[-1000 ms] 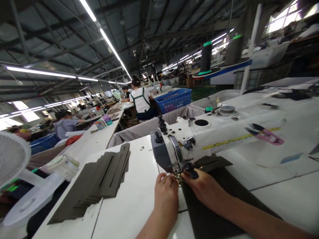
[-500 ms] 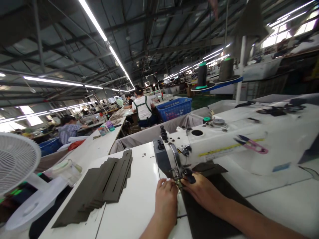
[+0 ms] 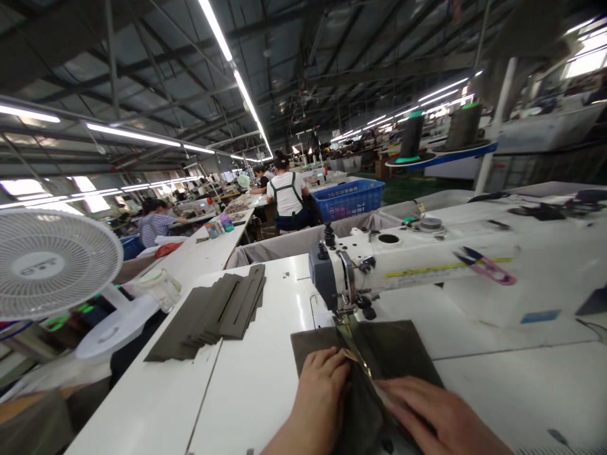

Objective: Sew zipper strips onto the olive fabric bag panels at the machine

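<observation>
A dark olive fabric piece (image 3: 403, 344) lies under the sewing machine's presser foot (image 3: 346, 311) and spreads toward me on both sides of it. Down its middle runs a narrow strip (image 3: 353, 341) with a shiny gold line, which looks like a zipper. My left hand (image 3: 325, 388) presses on the fabric left of the strip, its fingers bent together at the strip's edge. Nearer to me, my right hand (image 3: 429, 411) grips the fabric along the strip's right side, its fingertips partly hidden in the folds.
Left on the table lies a fanned stack of olive fabric pieces (image 3: 203, 316), some slotted. A white fan (image 3: 52, 265) stands beyond the table's left edge. Pink-handled snips (image 3: 488, 268) rest on the sewing machine (image 3: 427, 253). Behind are a blue crate (image 3: 348, 199) and seated co-workers.
Both hands have moved from beside the needle back toward me. The fabric now lies spread on both sides of the strip. The view has swung left, showing more of the fan.
</observation>
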`<state>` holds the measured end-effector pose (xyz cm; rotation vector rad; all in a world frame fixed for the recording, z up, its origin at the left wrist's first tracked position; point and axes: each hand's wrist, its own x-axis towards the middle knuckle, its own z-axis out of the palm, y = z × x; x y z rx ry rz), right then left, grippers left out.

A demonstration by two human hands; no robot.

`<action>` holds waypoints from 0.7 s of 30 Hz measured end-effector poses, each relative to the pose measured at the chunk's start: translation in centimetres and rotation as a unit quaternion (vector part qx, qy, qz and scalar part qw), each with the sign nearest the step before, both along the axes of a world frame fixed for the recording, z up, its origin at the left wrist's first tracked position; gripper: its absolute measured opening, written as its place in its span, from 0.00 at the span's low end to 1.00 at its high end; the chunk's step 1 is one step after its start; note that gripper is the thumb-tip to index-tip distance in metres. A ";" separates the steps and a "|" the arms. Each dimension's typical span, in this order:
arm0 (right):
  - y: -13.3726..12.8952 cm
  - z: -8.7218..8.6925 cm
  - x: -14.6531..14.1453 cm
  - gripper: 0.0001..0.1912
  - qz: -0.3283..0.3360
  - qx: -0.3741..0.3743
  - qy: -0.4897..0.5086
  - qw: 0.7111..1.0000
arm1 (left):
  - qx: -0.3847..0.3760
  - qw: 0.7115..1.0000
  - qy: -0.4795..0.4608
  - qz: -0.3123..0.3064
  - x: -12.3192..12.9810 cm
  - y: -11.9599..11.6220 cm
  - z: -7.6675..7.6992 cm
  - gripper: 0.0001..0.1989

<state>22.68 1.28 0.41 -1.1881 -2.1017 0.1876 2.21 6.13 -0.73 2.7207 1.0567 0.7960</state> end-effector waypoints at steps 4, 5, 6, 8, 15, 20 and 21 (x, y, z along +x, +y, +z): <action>2.2 3.4 0.4 0.22 -0.042 -0.188 0.140 0.971 | -0.055 0.995 -0.077 -0.004 1.1 0.1 1.9 0.09; 2.5 3.7 0.7 0.22 -0.039 -0.197 0.146 0.969 | -0.043 0.993 -0.107 0.005 1.3 0.2 2.1 0.10; 2.7 3.9 1.0 0.22 -0.033 -0.200 0.145 0.969 | -0.026 0.991 -0.131 0.010 1.4 0.3 2.3 0.11; 2.7 4.0 1.3 0.22 -0.021 -0.198 0.125 0.972 | 0.000 0.990 -0.137 -0.014 1.7 0.9 2.2 0.11; 3.0 4.3 1.3 0.22 -0.009 -0.176 0.075 0.981 | 0.046 0.994 -0.076 -0.057 2.3 4.0 1.0 0.05; 2.4 4.9 1.5 0.17 -0.060 0.048 0.011 0.997 | 0.116 0.989 -0.047 -0.079 2.9 4.2 1.7 0.08; 1.8 4.6 0.9 0.15 -0.063 0.125 -0.011 0.990 | 0.129 0.989 -0.025 -0.064 2.9 4.2 1.9 0.08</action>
